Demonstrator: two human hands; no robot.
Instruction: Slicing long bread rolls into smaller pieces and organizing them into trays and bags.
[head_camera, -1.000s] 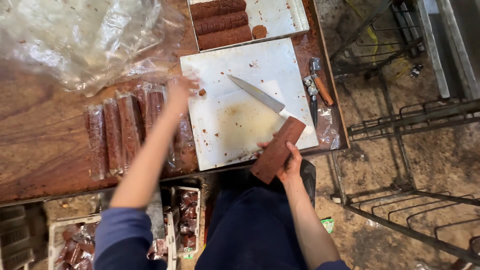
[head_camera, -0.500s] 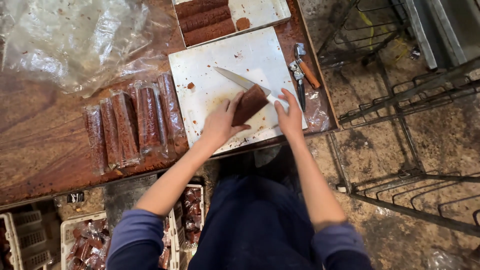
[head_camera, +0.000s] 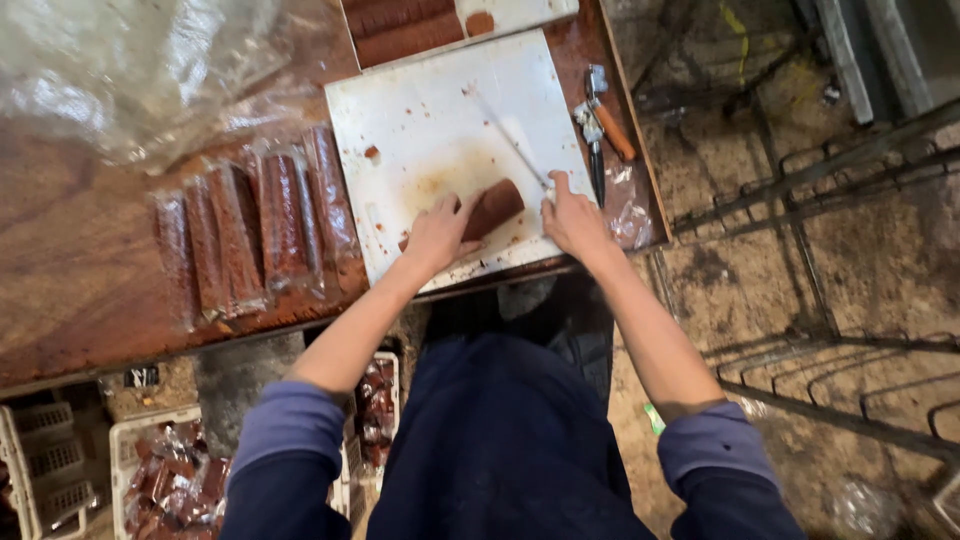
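Head view: left hand (head_camera: 438, 235) flat on brown bar (head_camera: 490, 208), right hand (head_camera: 570, 220) gripping knife (head_camera: 510, 140).

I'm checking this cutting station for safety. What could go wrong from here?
1. The left hand steadies the brown block close to the knife gripped by the right hand; a slip might nick the fingers.
2. The white cutting board looks smeared, so the block may slide.
3. The orange-handled tool lies near the table edge and could get knocked off.

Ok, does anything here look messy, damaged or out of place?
Mostly mess: the white cutting board is smeared brown, with a stray crumb lying apart from the brown block. Nothing looks broken.
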